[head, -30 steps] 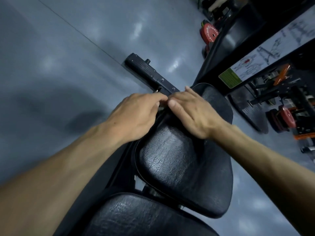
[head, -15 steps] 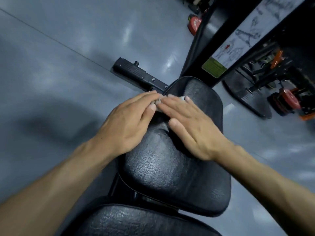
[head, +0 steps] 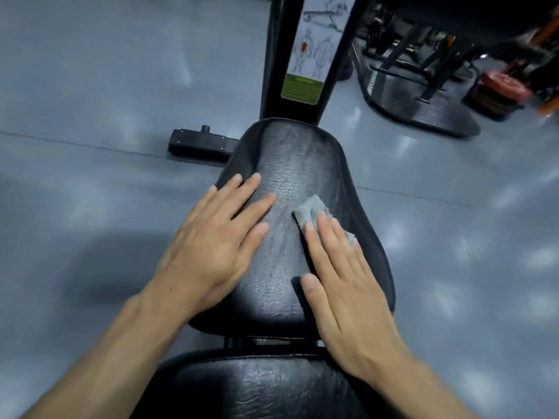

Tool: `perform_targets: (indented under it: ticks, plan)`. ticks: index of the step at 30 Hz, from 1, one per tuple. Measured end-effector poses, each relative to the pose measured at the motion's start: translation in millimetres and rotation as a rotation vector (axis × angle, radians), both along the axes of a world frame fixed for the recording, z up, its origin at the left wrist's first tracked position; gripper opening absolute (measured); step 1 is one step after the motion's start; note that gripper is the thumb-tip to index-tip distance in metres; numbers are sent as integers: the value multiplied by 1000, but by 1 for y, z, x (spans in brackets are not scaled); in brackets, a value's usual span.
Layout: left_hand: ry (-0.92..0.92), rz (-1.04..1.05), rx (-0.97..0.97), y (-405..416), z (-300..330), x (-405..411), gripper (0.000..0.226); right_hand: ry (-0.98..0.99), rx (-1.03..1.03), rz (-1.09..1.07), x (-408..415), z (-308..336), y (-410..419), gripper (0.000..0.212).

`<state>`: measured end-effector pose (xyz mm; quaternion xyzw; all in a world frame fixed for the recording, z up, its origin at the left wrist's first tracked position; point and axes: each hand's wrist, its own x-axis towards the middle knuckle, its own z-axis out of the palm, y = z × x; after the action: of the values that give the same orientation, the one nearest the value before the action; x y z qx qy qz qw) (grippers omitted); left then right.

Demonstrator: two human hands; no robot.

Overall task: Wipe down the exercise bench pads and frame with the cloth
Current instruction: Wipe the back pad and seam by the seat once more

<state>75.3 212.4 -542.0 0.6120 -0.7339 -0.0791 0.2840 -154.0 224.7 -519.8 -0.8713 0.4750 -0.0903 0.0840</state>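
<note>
Two bare hands are lying flat on the seat pad [head: 302, 164] of an exercise bench, a black, cracked, leather-like cushion that is narrowing toward its rounded far end and widening toward the person. The left hand [head: 211, 243] is resting palm down on the pad's left side, its fingers straight and slightly spread, holding nothing. The right hand [head: 341, 282] is lying on the pad's right side with straight fingers pressing down on a small grey cloth [head: 311, 211]; the cloth is crumpled and soft-looking, its rumpled edge showing past the fingertips and a strip of it peeking out by the little finger. The thumb is lying on the bare vinyl beside it.

Nearer the person, a second black pad [head: 257, 388] with the same creased, glossy surface is sitting just apart from the first, and a dark metal bracket [head: 272, 341] of the frame is showing in the gap between them. Beyond the far end of the seat pad, a black upright post [head: 273, 71] is rising, carrying a white instruction placard [head: 317, 40] with body diagrams and a green label at its base. To the left, a flat black rectangular foot [head: 199, 143] of the frame, topped by a small round knob, is sitting on the smooth, shiny grey floor [head: 90, 86]. At the upper right, blurred gym machinery is showing, with a textured black footplate [head: 423, 110] and a red weight plate [head: 502, 84].
</note>
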Motion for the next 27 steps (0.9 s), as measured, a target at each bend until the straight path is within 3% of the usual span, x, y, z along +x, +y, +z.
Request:
perform_targets:
  ticks: [4, 8, 13, 20, 22, 27]
  plan:
    - [-151, -3, 9, -3, 2, -11, 59, -71, 36, -157, -26, -6, 13, 60]
    - [-178, -3, -2, -7, 4, -14, 58, -100, 62, -199, -40, -6, 0, 65]
    - [-301, 30, 2, -16, 11, -34, 62, -235, 191, -169, -35, 1, -65, 79]
    - [-362, 47, 58, -15, 18, -42, 61, -490, 374, -115, -9, 4, -167, 68]
    - [-332, 44, 68, -13, 18, -43, 59, -558, 411, -94, -17, 5, -160, 67]
    - [-292, 46, 44, -13, 19, -45, 56, -483, 306, -71, -57, -12, -75, 77]
